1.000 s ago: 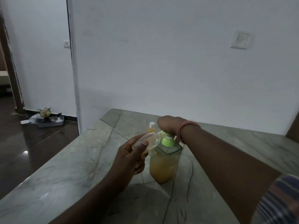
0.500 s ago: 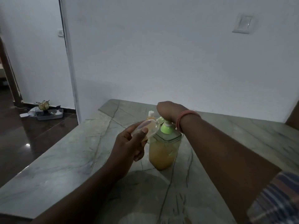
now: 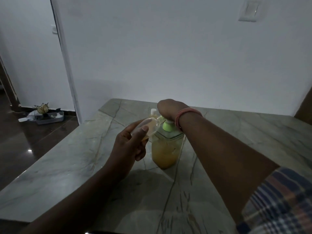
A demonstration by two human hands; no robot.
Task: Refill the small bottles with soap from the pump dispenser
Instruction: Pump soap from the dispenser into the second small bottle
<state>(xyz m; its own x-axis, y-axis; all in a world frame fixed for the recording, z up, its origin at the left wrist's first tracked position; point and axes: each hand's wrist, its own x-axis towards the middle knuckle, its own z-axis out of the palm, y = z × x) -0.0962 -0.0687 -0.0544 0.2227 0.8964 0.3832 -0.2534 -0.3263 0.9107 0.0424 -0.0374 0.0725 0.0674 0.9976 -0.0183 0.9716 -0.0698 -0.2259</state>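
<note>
A clear pump dispenser with orange-yellow soap and a light green pump collar stands on the marble table. My right hand rests on top of the pump head and covers it. My left hand holds a small clear bottle tilted, its mouth against the dispenser's spout; some orange soap shows inside it. Another small bottle with a white cap stands just behind, mostly hidden.
A white wall rises right behind the table, with a switch plate high on the right. The table's left edge drops to a dark glossy floor, where a grey tray with odds and ends sits by the wall.
My head has tipped slightly, so the hands and bottles sit higher in view. Both hands keep their places on the pump and the small bottle.
</note>
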